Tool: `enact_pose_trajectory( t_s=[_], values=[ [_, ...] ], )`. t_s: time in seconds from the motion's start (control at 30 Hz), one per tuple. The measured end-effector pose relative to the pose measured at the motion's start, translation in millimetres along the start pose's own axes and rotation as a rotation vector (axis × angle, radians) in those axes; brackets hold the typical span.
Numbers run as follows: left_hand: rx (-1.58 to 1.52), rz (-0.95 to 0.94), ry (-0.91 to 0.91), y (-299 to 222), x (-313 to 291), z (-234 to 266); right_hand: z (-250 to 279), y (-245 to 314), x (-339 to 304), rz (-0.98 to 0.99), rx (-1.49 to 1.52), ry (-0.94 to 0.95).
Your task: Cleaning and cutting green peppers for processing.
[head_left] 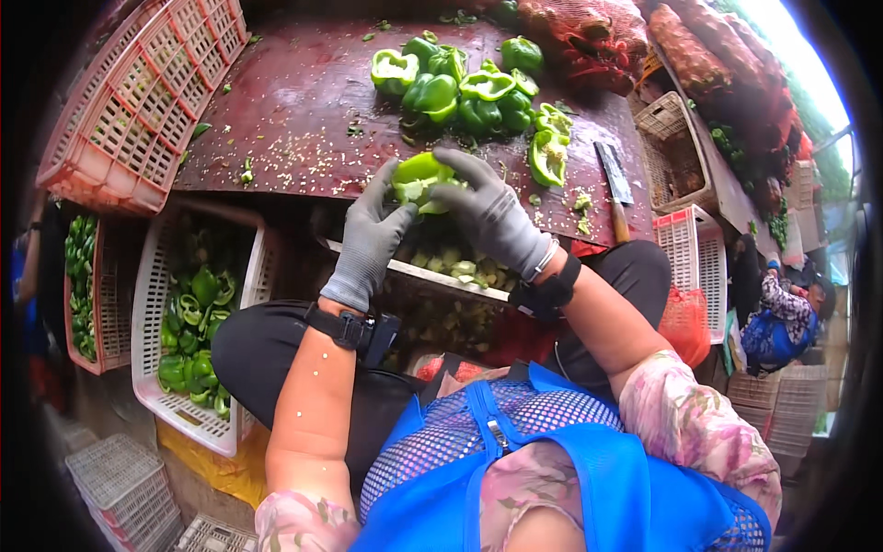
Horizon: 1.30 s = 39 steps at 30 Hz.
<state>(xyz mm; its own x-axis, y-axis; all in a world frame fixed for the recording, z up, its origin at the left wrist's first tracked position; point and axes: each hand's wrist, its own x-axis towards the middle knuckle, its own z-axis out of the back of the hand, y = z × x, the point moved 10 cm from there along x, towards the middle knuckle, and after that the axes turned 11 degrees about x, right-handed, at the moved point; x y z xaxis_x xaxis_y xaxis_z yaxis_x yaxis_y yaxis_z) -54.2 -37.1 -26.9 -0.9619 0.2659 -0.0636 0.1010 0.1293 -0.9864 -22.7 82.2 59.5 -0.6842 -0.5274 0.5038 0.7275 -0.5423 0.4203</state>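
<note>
My left hand [371, 235] and my right hand [489, 210], both in grey gloves, hold a cut green bell pepper [416, 175] between them at the table's near edge. Its hollow, pale inside faces up. The left fingers grip its left side, while the right fingers reach over its right side. Just beyond lies a pile of green bell peppers [430, 96], some whole and some cut open. One pepper half [547, 158] rests to the right of the pile. Farther right is a cleaver [613, 175] with a wooden handle toward me.
Pale seeds and scraps litter the dark red table [303, 64]. Below its edge, a container holds pepper cores [460, 267]. At left stand a white crate [147, 304] of cut peppers and a tilted red-and-white crate [138, 101]. Mesh sacks [589, 37] lie at the back; another person [782, 317] sits far right.
</note>
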Motion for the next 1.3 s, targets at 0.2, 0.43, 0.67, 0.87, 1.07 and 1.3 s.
enact_pose_trajectory(
  t_s=[0.2, 0.43, 0.67, 0.87, 1.07, 1.3],
  values=[
    [-0.024, -0.021, -0.057, -4, -6, -6, -29, -42, -20, -0.559, 1.048, -0.254],
    [1.334, -0.181, -0.018, -20, -11, -11, -31, 4, -2, -0.304, 0.36, -0.068],
    [0.43, -0.187, -0.105, -13, -18, 8, -40, -52, -34, -0.82, 0.931, -0.316],
    [0.673, -0.124, -0.112, 21, -17, 31, -2, 32, 65, 0.054, 0.093, -0.154],
    [0.707, -0.245, -0.04, 8, -18, 1, 48, 14, 30, -0.118, 0.011, -0.263],
    [0.589, -0.102, 0.137, 13, -18, -35, 81, -190, -145, -0.737, -0.294, -0.275]
  ],
)
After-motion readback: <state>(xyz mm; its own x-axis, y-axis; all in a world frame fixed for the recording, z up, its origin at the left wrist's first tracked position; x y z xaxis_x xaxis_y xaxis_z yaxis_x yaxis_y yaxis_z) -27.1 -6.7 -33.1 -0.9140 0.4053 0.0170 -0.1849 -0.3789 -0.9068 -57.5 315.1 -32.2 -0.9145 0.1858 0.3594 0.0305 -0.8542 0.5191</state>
